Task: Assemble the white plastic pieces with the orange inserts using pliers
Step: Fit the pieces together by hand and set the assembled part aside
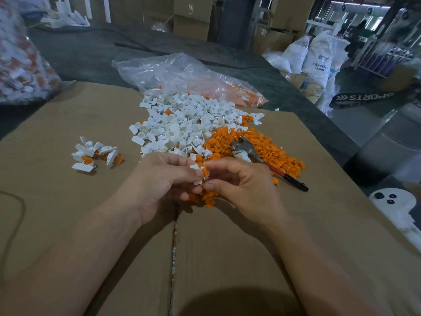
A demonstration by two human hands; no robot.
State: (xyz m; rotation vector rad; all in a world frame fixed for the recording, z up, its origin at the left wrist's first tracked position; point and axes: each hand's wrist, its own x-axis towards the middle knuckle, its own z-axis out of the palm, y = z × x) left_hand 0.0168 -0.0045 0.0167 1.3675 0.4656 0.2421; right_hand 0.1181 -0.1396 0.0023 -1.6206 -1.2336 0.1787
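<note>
A white plastic piece is pinched in the fingertips of the left hand, its long axis running roughly up and down in the view, top end tilted slightly left. Pressed against its right side is an orange insert, gripped between thumb and forefinger of the right hand; the 2 parts touch, though whether they are fully seated cannot be told. Both hands hover just above a flattened cardboard sheet. Beyond them lie a heap of white pieces and, touching it on the right, a heap of orange inserts, with pliers resting on the orange heap, jaws pointing up-left, red and black handle down-right. A small cluster of assembled parts sits apart to the left. A clear plastic bag lies behind; cardboard boxes and white sacks fill the room.
</note>
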